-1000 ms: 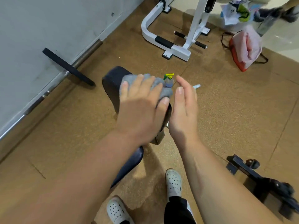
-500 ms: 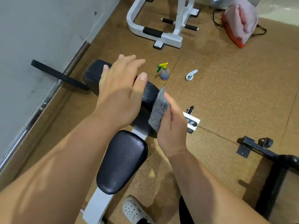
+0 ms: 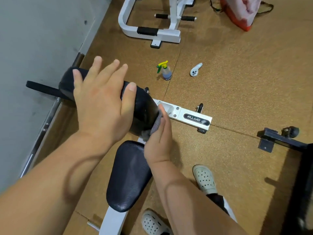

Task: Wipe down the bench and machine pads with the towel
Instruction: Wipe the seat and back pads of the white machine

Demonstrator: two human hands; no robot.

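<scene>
A white-framed bench carries a black back pad [image 3: 144, 106] and a black seat pad [image 3: 127, 175]. My left hand [image 3: 103, 102] lies flat on top of the back pad with fingers spread. My right hand [image 3: 159, 138] presses a grey towel [image 3: 156, 124] against the right side edge of the back pad, near where the two pads meet. Most of the towel is hidden under my right palm.
A spray bottle [image 3: 165, 71] with a yellow-green trigger and a white controller [image 3: 195, 69] lie on the cork floor beyond the bench. A white machine frame [image 3: 152, 29] stands farther back, a red bag [image 3: 240, 12] at top right, black equipment [image 3: 288, 141] at right, a barbell [image 3: 42, 126] along the wall.
The towel went from under my left hand on top of the pad to my right hand, which now rubs it along the pad's right edge. My left hand stays on top.
</scene>
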